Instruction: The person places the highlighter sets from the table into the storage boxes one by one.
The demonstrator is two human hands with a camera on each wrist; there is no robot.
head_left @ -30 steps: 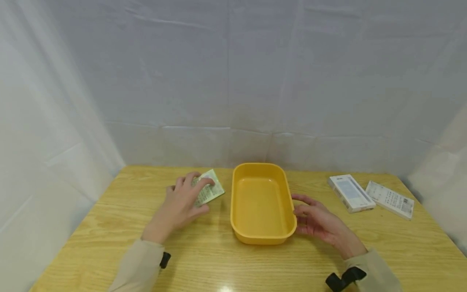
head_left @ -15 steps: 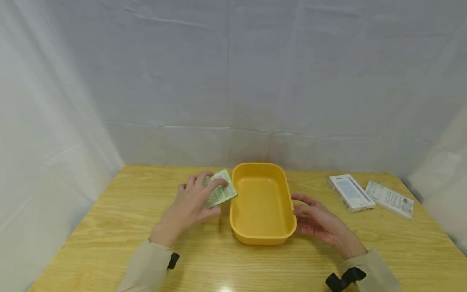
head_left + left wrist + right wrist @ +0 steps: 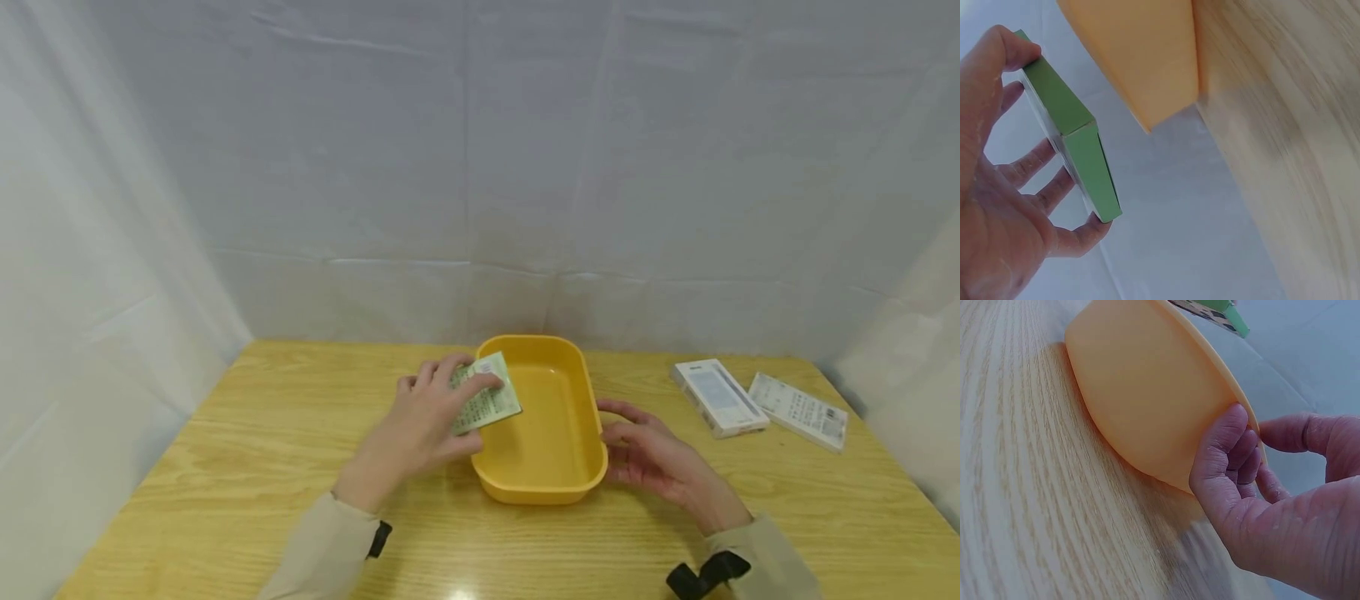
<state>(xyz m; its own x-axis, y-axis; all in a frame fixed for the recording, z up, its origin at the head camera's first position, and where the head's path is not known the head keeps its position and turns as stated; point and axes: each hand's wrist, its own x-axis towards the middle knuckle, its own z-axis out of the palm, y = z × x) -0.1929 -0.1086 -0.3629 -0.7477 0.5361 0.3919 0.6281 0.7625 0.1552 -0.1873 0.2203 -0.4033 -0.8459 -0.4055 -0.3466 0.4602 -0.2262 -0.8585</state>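
My left hand (image 3: 423, 429) grips a flat, light green box (image 3: 501, 402) with printed text, tilted over the left rim of a yellow plastic tub (image 3: 536, 487). In the left wrist view, the thumb presses one edge of the green box (image 3: 1091, 172) and the fingers hold its far edges. At the tub's right side, my right hand (image 3: 660, 467) pinches the rim. Thumb and curled index finger meet at the rim of the tub (image 3: 1141, 387) in the right wrist view, where a corner of the green box (image 3: 1240, 322) shows beyond.
Two flat white boxes lie on the right of the wooden table (image 3: 247, 450): one with a blue-grey panel (image 3: 720, 396), the other with printed text and a barcode (image 3: 801, 410). White sheeting (image 3: 465, 167) hangs behind the table and at both sides.
My left hand has carried the green box rightward, from left of the tub to over its left rim. My right hand has stayed at the tub's right side.
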